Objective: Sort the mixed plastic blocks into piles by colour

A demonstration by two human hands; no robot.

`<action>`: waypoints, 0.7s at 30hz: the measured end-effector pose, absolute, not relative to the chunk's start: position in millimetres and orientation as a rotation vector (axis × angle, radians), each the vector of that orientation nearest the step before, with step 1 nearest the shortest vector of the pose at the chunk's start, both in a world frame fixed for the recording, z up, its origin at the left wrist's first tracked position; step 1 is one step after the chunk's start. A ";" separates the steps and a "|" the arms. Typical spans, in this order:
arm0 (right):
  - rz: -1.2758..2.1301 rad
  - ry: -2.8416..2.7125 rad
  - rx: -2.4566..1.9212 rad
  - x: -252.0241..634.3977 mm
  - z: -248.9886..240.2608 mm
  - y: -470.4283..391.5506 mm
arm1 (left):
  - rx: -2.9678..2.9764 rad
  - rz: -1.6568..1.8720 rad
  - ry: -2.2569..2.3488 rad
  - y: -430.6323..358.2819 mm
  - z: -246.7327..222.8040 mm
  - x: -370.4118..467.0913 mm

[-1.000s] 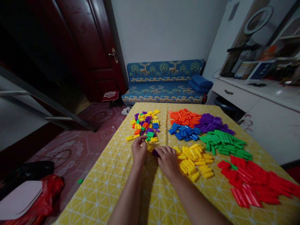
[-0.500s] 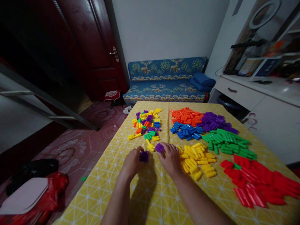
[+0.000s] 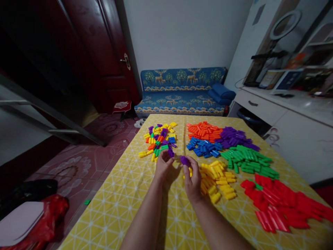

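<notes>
My left hand (image 3: 163,166) is closed on a purple plastic building block (image 3: 170,151), held at the near edge of a mixed-colour heap of blocks (image 3: 159,139). Just to the right, my right hand (image 3: 193,177) pinches another purple block (image 3: 184,160) between thumb and fingers. The two purple blocks are apart, with a small gap between them. A pile of yellow blocks (image 3: 218,178) lies right beside my right hand, which hides part of it.
Sorted piles of orange (image 3: 204,131), purple (image 3: 236,138), blue (image 3: 204,147), green (image 3: 248,159) and red blocks (image 3: 283,201) cover the right side of the table. A green block lies in the red pile. Beyond the table stands a blue patterned sofa (image 3: 179,99); a white cabinet (image 3: 296,132) is at right.
My left hand has moved forward and right with its purple block, to the mixed heap's edge. My right hand has turned, its purple block now further right. The view has shifted slightly.
</notes>
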State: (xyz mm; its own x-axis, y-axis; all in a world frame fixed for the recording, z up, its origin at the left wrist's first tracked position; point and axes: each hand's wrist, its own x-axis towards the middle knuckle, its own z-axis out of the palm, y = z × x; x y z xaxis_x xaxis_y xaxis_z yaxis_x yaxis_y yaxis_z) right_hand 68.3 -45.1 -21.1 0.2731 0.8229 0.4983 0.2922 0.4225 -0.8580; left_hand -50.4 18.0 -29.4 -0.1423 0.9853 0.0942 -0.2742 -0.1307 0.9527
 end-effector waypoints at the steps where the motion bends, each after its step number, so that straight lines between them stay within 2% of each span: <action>1: 0.536 -1.278 -1.142 67.5 -19.4 -46.8 | 1.017 1.498 1.022 17.4 -31.5 -51.2; 6: 0.724 -1.057 -1.148 83.9 -1.8 -40.0 | 1.011 1.408 1.008 11.1 -30.9 -54.2; 11: 0.521 -0.714 -1.181 171.6 17.3 22.5 | 0.978 1.432 1.029 10.4 -24.0 -53.7; 16: 0.528 -0.553 -1.337 267.3 28.8 90.8 | 0.962 1.405 1.016 15.5 -30.8 -51.1; 21: 0.501 -0.589 -1.361 274.3 29.5 96.5 | 0.987 1.427 1.017 17.5 -35.6 -47.7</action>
